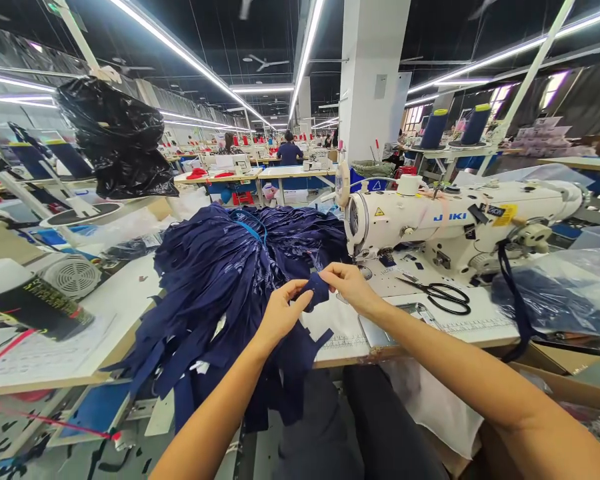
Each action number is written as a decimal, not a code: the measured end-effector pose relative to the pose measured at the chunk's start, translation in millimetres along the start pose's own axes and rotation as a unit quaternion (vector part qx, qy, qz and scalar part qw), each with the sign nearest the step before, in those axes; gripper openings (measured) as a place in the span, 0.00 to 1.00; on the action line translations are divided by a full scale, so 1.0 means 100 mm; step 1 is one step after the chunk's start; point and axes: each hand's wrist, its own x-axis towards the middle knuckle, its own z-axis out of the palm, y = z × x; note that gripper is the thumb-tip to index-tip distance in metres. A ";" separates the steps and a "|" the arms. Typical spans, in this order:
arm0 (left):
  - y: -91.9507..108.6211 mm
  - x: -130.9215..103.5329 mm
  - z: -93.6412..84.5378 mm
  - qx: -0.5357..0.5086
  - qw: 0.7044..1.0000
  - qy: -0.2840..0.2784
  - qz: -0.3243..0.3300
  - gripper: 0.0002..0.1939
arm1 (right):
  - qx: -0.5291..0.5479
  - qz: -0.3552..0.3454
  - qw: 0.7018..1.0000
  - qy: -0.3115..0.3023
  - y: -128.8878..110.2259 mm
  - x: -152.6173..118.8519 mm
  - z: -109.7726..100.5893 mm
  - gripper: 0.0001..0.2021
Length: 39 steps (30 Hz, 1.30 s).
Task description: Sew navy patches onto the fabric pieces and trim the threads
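Pinching: my left hand (281, 310) and right hand (351, 287) hold a small navy cloth (319, 291) between fingertips, at the near right of the heaped navy strips (210, 287).
Room: bare white table (344, 323) shows toward the front edge; strips crowd the left, sewing machine (410, 217) and scissors (449, 298) the right.
Cloth: visible part slants down-left; long axis partly covered, I cannot tell.

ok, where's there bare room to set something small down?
Mostly bare: left tabletop, between the black can and navy strips. Narrow sliver: between the scissors and plastic bag. Crowded: centre, heaped with strips.
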 end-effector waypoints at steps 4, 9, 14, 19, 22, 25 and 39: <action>0.02 -0.04 -0.02 -0.022 0.999 0.034 0.004 0.09 | -0.011 -0.026 1.000 -0.004 -0.05 0.01 0.17 0.12; -0.01 -0.15 -0.11 0.017 0.997 0.072 0.013 0.10 | 0.010 -0.027 0.998 -0.063 -0.07 0.07 0.33 0.10; -0.06 -0.22 -0.20 0.016 0.994 0.104 0.008 0.11 | -0.025 -0.029 0.991 -0.125 -0.02 0.11 0.44 0.11; -0.11 -0.24 -0.22 -0.021 0.993 0.114 0.008 0.12 | -0.111 -0.060 0.973 -0.193 0.08 0.12 0.47 0.13; -0.15 -0.25 -0.19 -0.045 0.989 0.140 -0.003 0.12 | -0.141 -0.077 0.964 -0.211 0.09 0.11 0.47 0.13; -0.19 -0.25 -0.16 -0.058 0.981 0.183 -0.011 0.11 | -0.136 -0.075 0.967 -0.201 0.11 0.08 0.48 0.13; -0.14 -0.30 0.00 -0.237 0.955 0.147 -0.106 0.12 | -0.003 0.042 0.998 -0.046 0.28 -0.28 0.17 0.12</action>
